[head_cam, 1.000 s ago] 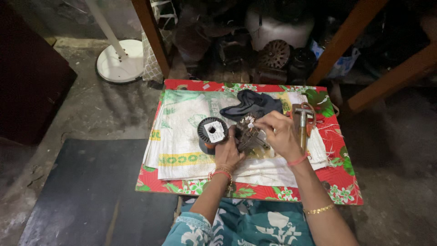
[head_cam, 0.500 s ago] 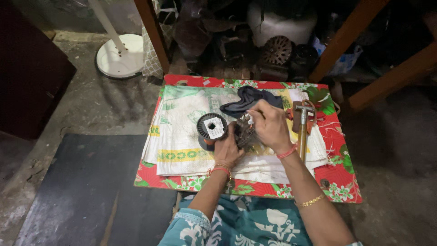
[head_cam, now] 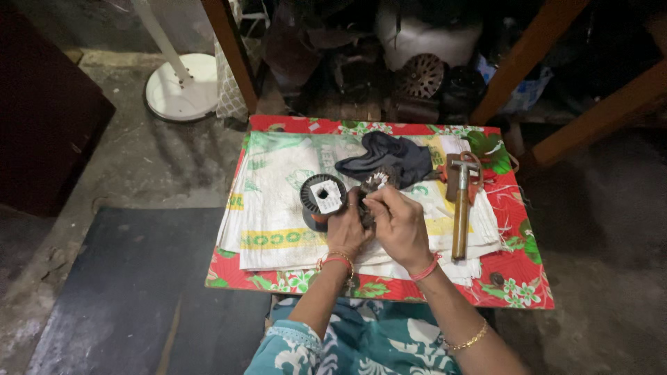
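Small slotted metal core point(head_cam: 375, 183) — gripped between left hand point(head_cam: 345, 229) and right hand point(head_cam: 396, 223), fingers closed round it, above white sack point(head_cam: 278, 201). Wire spool point(head_cam: 323, 198) just left; hammer point(head_cam: 460, 208) to the right.

Both forearms reach forward from the bottom edge and meet in the middle. The left hand point(head_cam: 345, 232) sits with its back up, fingers curled in a grip, a red bangle on the wrist. The right hand point(head_cam: 397, 226) presses close beside it, touching it, knuckles up, thumb and fingers pinched together at the tips just ahead of the left one. A red band rings the right wrist, a gold chain further down the forearm.
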